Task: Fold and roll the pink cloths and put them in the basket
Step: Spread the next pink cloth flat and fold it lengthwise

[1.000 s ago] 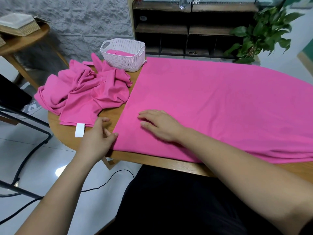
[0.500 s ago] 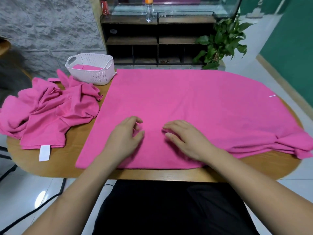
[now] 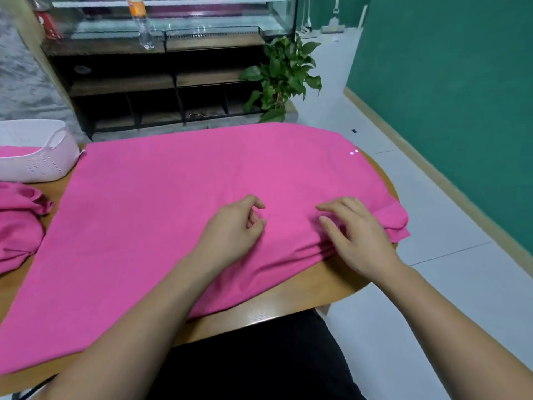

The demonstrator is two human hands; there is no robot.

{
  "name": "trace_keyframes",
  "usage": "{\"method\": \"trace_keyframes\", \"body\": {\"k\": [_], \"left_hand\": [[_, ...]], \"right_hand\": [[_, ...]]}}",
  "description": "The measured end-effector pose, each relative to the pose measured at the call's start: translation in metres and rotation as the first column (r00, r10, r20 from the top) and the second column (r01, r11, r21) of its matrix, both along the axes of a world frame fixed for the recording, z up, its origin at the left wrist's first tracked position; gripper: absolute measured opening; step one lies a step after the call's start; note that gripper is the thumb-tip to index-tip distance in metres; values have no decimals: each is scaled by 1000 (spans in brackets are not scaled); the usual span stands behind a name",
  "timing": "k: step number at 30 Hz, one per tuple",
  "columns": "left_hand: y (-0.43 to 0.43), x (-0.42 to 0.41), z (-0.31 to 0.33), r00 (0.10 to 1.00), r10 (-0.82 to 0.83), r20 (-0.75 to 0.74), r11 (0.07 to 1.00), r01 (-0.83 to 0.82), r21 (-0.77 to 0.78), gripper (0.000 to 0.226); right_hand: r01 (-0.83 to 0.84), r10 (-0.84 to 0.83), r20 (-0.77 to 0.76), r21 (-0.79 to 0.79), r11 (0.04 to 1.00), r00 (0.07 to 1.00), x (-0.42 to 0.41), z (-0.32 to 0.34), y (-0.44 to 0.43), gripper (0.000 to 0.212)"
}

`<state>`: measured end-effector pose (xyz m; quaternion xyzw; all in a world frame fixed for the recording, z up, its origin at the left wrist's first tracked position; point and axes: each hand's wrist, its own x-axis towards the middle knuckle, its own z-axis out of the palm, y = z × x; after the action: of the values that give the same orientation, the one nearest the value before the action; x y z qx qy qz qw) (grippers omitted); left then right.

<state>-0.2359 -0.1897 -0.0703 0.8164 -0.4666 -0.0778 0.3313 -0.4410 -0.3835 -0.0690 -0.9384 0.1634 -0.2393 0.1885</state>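
At the bottom of the frame the table (image 3: 331,278) edge shows as a strip of bare wood, and the cloth (image 3: 173,197) lies spread flat across nearly all of it, doubled over, so it looks ready for a further fold or for rolling. Both hands rest on it at center frame. The left hand (image 3: 233,229) sits with its fingers loosely curled and grasps nothing. The right hand (image 3: 357,238) has its fingers spread and slightly bent, their tips touching the fabric where the layers bunch into ridges at the right end. It grips nothing that I can see, and is probably there to even those layers.

At the left edge a pile (image 3: 17,232) of more pink cloths waits beside the spread one, apart from it. Behind the pile, at upper left, stands the basket (image 3: 43,168), with some pink fabric inside and its corner touching the cloth. Beyond the table are a dark shelf (image 3: 144,82) and 1 plant (image 3: 282,70).
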Motion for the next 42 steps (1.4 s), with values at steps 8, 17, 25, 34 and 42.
{"method": "trace_keyframes", "body": {"k": [8, 17, 25, 34, 42], "left_hand": [[-97, -34, 4, 992, -123, -8, 991, 122, -46, 20], [-190, -71, 16, 981, -190, -43, 975, 183, -123, 18], [-237, -87, 11, 978, -206, 3, 974, 206, -99, 17], [-236, -70, -13, 967, -235, 93, 963, 245, -112, 6], [-217, -51, -38, 947, -318, 50, 945, 321, -66, 11]], "right_hand": [[396, -398, 24, 76, 915, 917, -69, -13, -62, 8], [557, -574, -58, 338, 758, 817, -105, -40, -83, 39], [501, -510, -62, 319, 805, 858, -88, -49, -83, 18], [241, -523, 201, 715, 656, 828, -83, -8, -98, 10], [37, -406, 225, 838, 544, 886, -88, -2, -109, 22]]}}
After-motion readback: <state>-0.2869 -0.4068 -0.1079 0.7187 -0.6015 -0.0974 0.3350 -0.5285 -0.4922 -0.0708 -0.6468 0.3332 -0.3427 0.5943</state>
